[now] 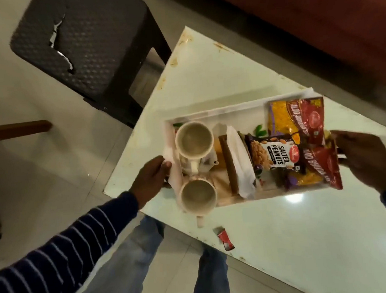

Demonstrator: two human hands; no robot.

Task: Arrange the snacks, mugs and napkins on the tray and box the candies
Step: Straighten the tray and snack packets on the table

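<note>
Gripping the white tray (210,118) at both ends, the left hand (149,180) closed on the mug-side rim and the right hand (363,156) curled at the snack-side end. Two mugs (194,138), a napkin (240,158), a peanut packet (273,154) and red snack packets (305,123) lay in it, over the white table (287,243). A small red wrapper (224,238) lay near the table's edge.

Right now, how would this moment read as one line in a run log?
left hand grips tray end by mugs | right hand at snack-packet end | red sachet loose on table
</note>
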